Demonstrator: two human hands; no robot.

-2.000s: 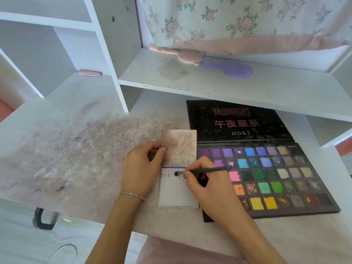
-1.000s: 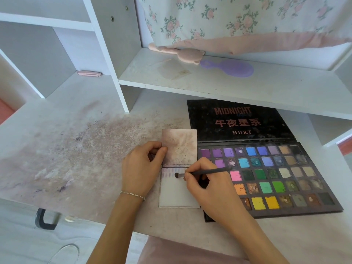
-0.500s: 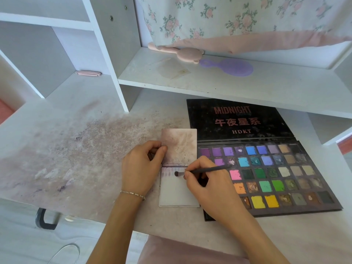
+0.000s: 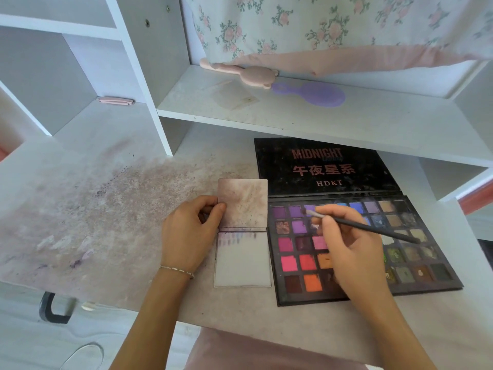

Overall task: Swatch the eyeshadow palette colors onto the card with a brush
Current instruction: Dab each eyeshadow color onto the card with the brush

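Eyeshadow palette [image 4: 354,263], black, lay open flat on the surface [image 4: 106,209] at the right; its raised lid [image 4: 324,166] read "MIDNIGHT" in pink capitals, a line of four Chinese characters "午夜星系" beneath, then "HDKT" in smaller letters; a fainter word under "MIDNIGHT" could not be read; pans ran in rows, purples at upper left, pinks, reds and oranges at lower left, blues, tans and dull greens to the right. Card [image 4: 242,260], pale, lay just left of the palette and touching its edge, a row of faint purple and mauve swatches along its top; a stained flap [image 4: 244,202] stood above it, joined at a fold. Left hand [image 4: 190,233], fingers pinched on the flap's left edge, thumb on top; a thin bracelet [image 4: 177,271] at the wrist. Right hand [image 4: 352,252] over the palette, fingers closed around a slim dark brush [image 4: 373,229], its tip at a purple pan in the top row. Surface smeared with pink and purple powder at left. Shelf [image 4: 346,124] above held a pink bear-shaped item [image 4: 253,74] and a lilac hairbrush [image 4: 317,94]; floral cloth [image 4: 333,22] hung behind.
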